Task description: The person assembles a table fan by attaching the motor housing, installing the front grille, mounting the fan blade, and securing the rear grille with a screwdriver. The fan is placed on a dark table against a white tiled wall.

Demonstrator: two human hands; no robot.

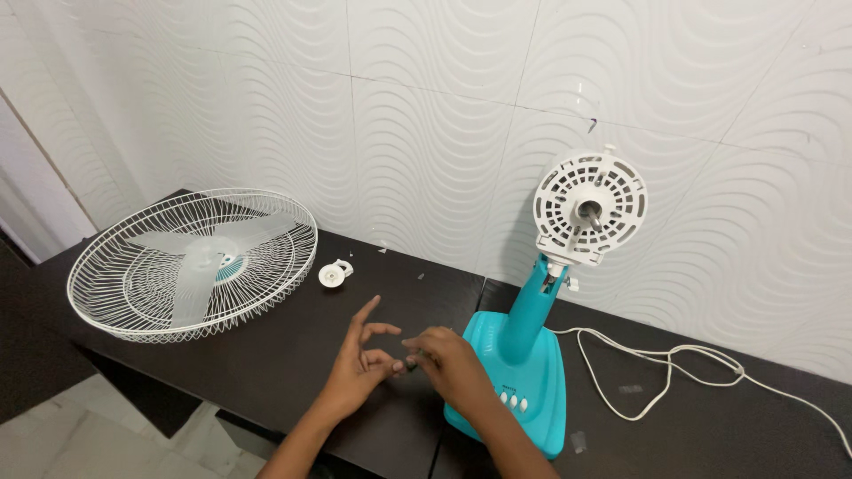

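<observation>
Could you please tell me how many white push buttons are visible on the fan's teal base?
3 white buttons, in a short row on the teal base, just right of the right hand. The hand may hide more.

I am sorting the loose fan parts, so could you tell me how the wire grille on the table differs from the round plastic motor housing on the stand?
The wire grille lies flat on the dark table, dished upward, with the clear blade inside; the motor housing stands upright on the teal stand, facing outward. The grille is much wider and made of thin wires; the housing is small, slotted plastic. Both are white and round.
</observation>
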